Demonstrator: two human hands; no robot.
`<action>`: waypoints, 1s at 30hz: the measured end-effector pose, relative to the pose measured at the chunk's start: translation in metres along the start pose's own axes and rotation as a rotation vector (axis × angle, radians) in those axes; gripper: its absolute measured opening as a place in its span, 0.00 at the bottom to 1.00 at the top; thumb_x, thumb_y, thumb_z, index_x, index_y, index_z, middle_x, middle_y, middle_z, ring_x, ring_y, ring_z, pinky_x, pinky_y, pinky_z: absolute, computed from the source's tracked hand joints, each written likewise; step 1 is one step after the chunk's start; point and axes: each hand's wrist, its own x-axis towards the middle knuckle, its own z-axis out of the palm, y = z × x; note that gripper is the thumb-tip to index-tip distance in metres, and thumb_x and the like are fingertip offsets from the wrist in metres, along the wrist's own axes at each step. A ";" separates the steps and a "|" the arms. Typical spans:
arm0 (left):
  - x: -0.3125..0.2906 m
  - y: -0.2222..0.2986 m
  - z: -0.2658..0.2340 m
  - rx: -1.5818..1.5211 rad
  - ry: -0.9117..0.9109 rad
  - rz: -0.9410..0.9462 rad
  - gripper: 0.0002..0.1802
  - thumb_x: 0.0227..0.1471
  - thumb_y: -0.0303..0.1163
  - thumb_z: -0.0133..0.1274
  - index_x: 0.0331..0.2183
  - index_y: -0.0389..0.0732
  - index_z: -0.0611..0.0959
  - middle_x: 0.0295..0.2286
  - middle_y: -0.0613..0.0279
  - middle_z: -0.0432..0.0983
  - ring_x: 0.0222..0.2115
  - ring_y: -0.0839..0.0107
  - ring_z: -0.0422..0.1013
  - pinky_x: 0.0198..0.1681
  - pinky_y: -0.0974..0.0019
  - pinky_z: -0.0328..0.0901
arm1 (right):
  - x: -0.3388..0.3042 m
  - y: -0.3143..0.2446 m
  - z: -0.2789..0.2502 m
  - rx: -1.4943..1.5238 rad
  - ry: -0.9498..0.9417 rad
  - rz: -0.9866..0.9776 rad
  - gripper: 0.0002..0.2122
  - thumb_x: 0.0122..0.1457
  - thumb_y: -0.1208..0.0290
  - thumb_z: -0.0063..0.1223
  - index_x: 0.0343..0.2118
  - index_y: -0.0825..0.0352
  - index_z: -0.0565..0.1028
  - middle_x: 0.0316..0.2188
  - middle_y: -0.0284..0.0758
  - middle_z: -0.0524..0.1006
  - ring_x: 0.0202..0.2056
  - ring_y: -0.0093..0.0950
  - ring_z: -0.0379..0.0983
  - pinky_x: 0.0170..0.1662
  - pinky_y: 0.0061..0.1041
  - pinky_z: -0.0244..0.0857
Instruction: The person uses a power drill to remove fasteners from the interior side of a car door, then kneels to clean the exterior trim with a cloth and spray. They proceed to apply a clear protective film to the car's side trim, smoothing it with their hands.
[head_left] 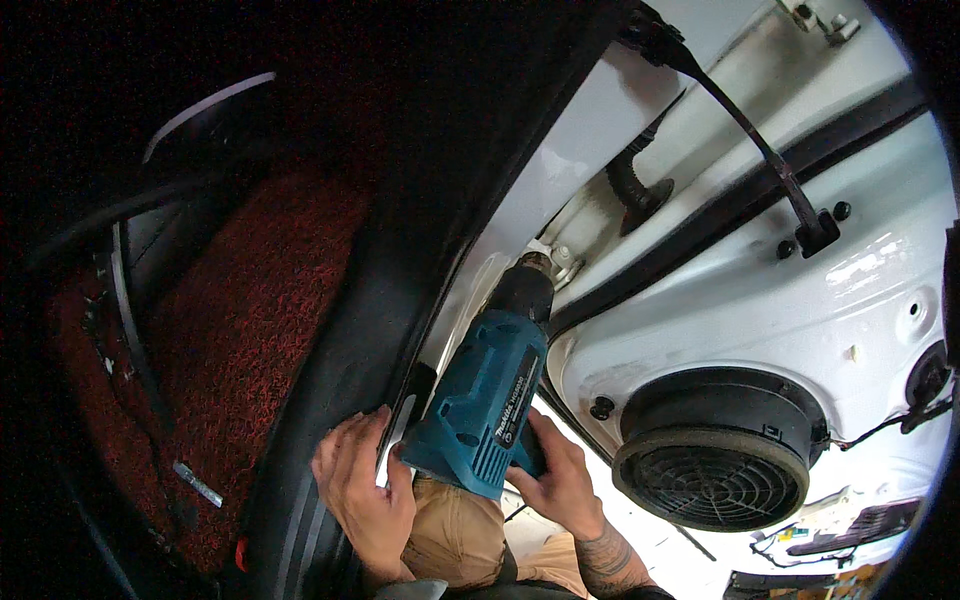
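My right hand (565, 478) grips the handle of a teal heat gun (487, 400), partly hidden behind the gun's body. The gun's dark nozzle (535, 265) points up and away, close to a door hinge (565, 262) on the white car body. My left hand (365, 490) rests at the edge of the black door sill (325, 400). Its fingers lie bent over the sill, and the thumb stands apart beside the rear of the gun. A pale gap shows between thumb and fingers, with nothing plainly held there.
On the right is the open white door (640, 350) with a round black speaker (715, 480). A black door check strap (750, 135) and a ribbed cable boot (632, 190) span the door gap. Red carpet (255, 290) covers the dark footwell at left, where a small silvery strip (197, 484) lies.
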 end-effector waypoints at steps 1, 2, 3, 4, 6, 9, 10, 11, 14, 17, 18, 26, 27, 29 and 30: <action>0.001 0.000 -0.001 0.004 -0.006 -0.008 0.21 0.42 0.28 0.51 0.42 0.39 0.79 0.39 0.56 0.76 0.44 0.56 0.68 0.49 0.54 0.57 | 0.001 -0.002 -0.001 0.006 -0.017 0.050 0.34 0.48 0.66 0.63 0.55 0.74 0.60 0.39 0.51 0.72 0.37 0.48 0.74 0.39 0.36 0.68; 0.001 0.001 -0.001 0.007 -0.013 -0.016 0.20 0.42 0.28 0.51 0.42 0.39 0.79 0.39 0.56 0.76 0.44 0.56 0.68 0.49 0.54 0.57 | 0.002 -0.005 -0.003 0.011 -0.035 0.100 0.34 0.47 0.67 0.64 0.55 0.76 0.60 0.42 0.53 0.72 0.40 0.48 0.74 0.42 0.35 0.67; 0.001 0.002 0.000 0.015 -0.012 -0.025 0.21 0.42 0.28 0.51 0.42 0.39 0.79 0.39 0.56 0.76 0.44 0.56 0.68 0.48 0.54 0.57 | 0.003 -0.006 -0.005 0.017 -0.052 0.151 0.34 0.46 0.69 0.64 0.54 0.78 0.61 0.45 0.54 0.72 0.43 0.47 0.73 0.46 0.34 0.67; 0.001 0.003 0.000 0.024 -0.012 -0.033 0.21 0.42 0.29 0.50 0.42 0.39 0.80 0.39 0.56 0.76 0.44 0.57 0.68 0.48 0.54 0.56 | 0.003 -0.006 -0.006 0.020 -0.052 0.156 0.34 0.46 0.69 0.64 0.54 0.78 0.61 0.45 0.54 0.72 0.43 0.47 0.73 0.46 0.34 0.67; 0.003 0.005 0.001 0.036 -0.013 -0.036 0.21 0.42 0.29 0.50 0.42 0.40 0.80 0.39 0.56 0.76 0.44 0.57 0.68 0.48 0.55 0.56 | 0.004 -0.004 -0.007 0.024 -0.052 0.166 0.34 0.46 0.69 0.64 0.54 0.77 0.61 0.44 0.54 0.72 0.42 0.47 0.73 0.45 0.34 0.67; 0.004 0.006 0.002 0.049 -0.011 -0.027 0.21 0.42 0.29 0.50 0.43 0.40 0.80 0.39 0.56 0.76 0.43 0.57 0.68 0.47 0.55 0.56 | 0.004 0.000 -0.007 0.036 -0.009 0.122 0.33 0.46 0.69 0.64 0.54 0.77 0.61 0.44 0.54 0.72 0.42 0.48 0.74 0.44 0.34 0.68; 0.005 0.005 0.003 0.052 -0.009 -0.023 0.21 0.42 0.29 0.50 0.43 0.40 0.80 0.39 0.56 0.76 0.43 0.57 0.68 0.47 0.55 0.56 | 0.004 0.001 -0.006 0.055 -0.013 0.131 0.33 0.47 0.69 0.64 0.54 0.77 0.61 0.44 0.54 0.72 0.42 0.47 0.74 0.44 0.34 0.68; 0.005 0.005 0.004 0.055 -0.007 -0.019 0.21 0.43 0.29 0.50 0.43 0.40 0.80 0.39 0.56 0.76 0.43 0.57 0.68 0.47 0.55 0.56 | 0.004 0.003 -0.005 0.074 -0.016 0.139 0.33 0.47 0.69 0.64 0.54 0.76 0.61 0.44 0.54 0.72 0.42 0.47 0.74 0.44 0.34 0.68; 0.004 0.004 0.005 0.061 -0.012 -0.009 0.21 0.43 0.30 0.50 0.43 0.40 0.80 0.39 0.56 0.76 0.43 0.57 0.68 0.47 0.55 0.56 | 0.004 0.004 -0.005 0.085 -0.016 0.146 0.33 0.47 0.69 0.64 0.54 0.76 0.61 0.43 0.53 0.72 0.41 0.46 0.74 0.43 0.33 0.68; 0.004 0.005 0.005 0.059 -0.006 -0.006 0.21 0.43 0.30 0.50 0.43 0.40 0.80 0.39 0.56 0.76 0.43 0.57 0.68 0.47 0.55 0.56 | 0.004 0.003 -0.004 0.066 -0.007 0.129 0.33 0.47 0.69 0.64 0.54 0.76 0.61 0.43 0.53 0.73 0.42 0.45 0.74 0.43 0.33 0.68; 0.004 0.005 0.005 0.063 -0.008 -0.011 0.21 0.43 0.30 0.50 0.43 0.40 0.80 0.39 0.57 0.76 0.43 0.57 0.68 0.47 0.55 0.56 | 0.004 0.003 -0.004 0.060 -0.003 0.120 0.33 0.47 0.69 0.64 0.54 0.76 0.61 0.43 0.52 0.73 0.42 0.45 0.74 0.44 0.32 0.68; 0.005 0.006 0.007 0.080 -0.010 -0.011 0.21 0.42 0.29 0.50 0.43 0.41 0.79 0.39 0.57 0.76 0.44 0.57 0.68 0.48 0.56 0.56 | 0.004 0.006 -0.005 0.077 0.008 0.121 0.33 0.47 0.69 0.64 0.54 0.76 0.61 0.45 0.54 0.72 0.43 0.46 0.74 0.45 0.33 0.67; 0.005 0.005 0.007 0.083 -0.009 -0.011 0.21 0.42 0.29 0.50 0.43 0.41 0.79 0.39 0.57 0.76 0.44 0.57 0.68 0.48 0.56 0.56 | 0.004 0.005 -0.005 0.075 0.017 0.118 0.33 0.47 0.69 0.64 0.54 0.76 0.61 0.45 0.54 0.72 0.43 0.46 0.74 0.45 0.33 0.67; 0.005 0.005 0.007 0.087 -0.008 -0.010 0.21 0.42 0.29 0.50 0.43 0.41 0.80 0.39 0.58 0.76 0.43 0.57 0.68 0.48 0.55 0.56 | 0.003 0.007 -0.005 0.071 0.018 0.113 0.33 0.47 0.69 0.64 0.54 0.77 0.61 0.45 0.54 0.72 0.43 0.47 0.74 0.45 0.33 0.67; 0.005 0.005 0.007 0.086 -0.008 -0.007 0.21 0.42 0.29 0.50 0.43 0.41 0.80 0.39 0.58 0.76 0.44 0.58 0.68 0.48 0.56 0.56 | 0.003 0.008 -0.005 0.070 0.018 0.110 0.33 0.47 0.69 0.64 0.54 0.77 0.61 0.45 0.54 0.72 0.43 0.47 0.73 0.45 0.33 0.67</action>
